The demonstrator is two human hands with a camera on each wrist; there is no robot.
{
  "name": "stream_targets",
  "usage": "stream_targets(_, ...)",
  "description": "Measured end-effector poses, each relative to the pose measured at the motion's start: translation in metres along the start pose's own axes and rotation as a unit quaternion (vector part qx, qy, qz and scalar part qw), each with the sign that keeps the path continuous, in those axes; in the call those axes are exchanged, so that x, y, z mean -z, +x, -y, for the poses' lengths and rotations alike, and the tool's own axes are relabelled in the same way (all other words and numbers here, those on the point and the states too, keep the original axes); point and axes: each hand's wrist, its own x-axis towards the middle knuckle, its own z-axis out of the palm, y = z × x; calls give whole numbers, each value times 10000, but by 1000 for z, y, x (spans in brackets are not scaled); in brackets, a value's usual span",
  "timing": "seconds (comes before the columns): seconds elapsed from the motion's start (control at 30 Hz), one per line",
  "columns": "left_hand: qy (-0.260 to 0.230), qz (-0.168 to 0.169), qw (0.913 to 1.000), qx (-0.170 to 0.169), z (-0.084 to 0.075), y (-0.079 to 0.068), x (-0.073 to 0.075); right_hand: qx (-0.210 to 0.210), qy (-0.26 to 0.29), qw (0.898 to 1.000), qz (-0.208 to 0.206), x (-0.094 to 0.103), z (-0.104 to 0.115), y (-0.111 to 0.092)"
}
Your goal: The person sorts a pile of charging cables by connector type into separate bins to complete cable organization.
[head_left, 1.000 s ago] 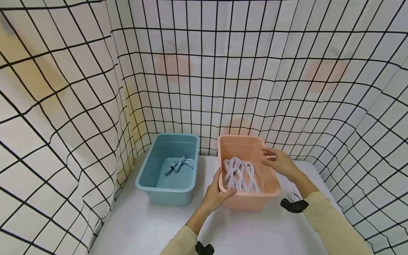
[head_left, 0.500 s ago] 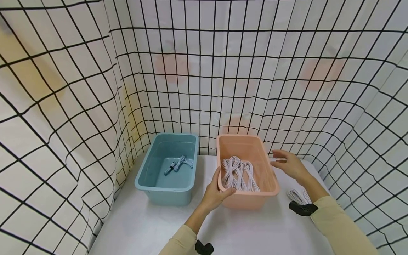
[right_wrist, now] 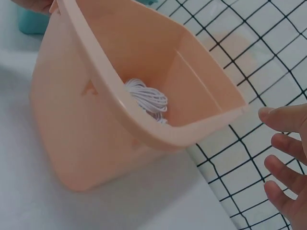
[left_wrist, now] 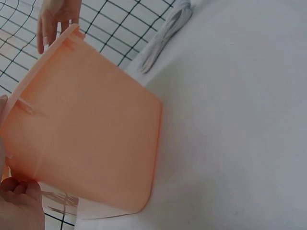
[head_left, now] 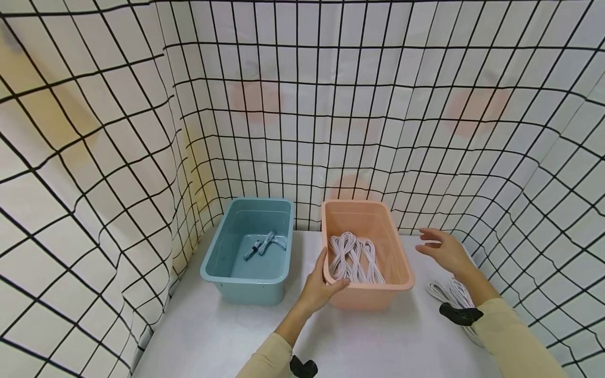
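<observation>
At the near left corner of a peach plastic bin [head_left: 366,299], my left hand [head_left: 315,290] grips the rim, with the thumb along the front edge and the fingers down the left side. Several bundles of white cord [head_left: 348,257] lie inside the bin. Right of it, my right hand [head_left: 446,254] hovers over the table with fingers spread and nothing in them; the right wrist view shows its fingertips apart from the bin's rim. Below that wrist lie more white cord bundles [head_left: 454,292], partly covered by the arm and its black wrist camera.
A blue plastic bin [head_left: 250,294] stands left of the peach one, holding a blue-grey cord bundle [head_left: 270,241]. Both bins rest on a white-covered table [head_left: 359,341]. Black grid netting [head_left: 302,131] over white cloth encloses the back and sides.
My right hand has moved from over the peach bin out to its right, uncovering more of the white cord on the table. The left hand has kept its grip on the rim.
</observation>
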Motion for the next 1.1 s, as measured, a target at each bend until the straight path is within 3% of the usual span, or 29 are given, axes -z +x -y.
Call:
stream_targets(0.4, 14, 19, 10000, 3, 1, -1, -2, 65, 10, 9996, -288, 7, -29, -15)
stream_targets(0.77, -16, -42, 10000, 6, -3, -2, 2, -21, -341, 9977, -593, 10, -65, -43)
stream_targets(1.1, -9, -8, 10000, 66, -2, -1, 0, -474, -419, 9948, -799, 5, -104, -64)
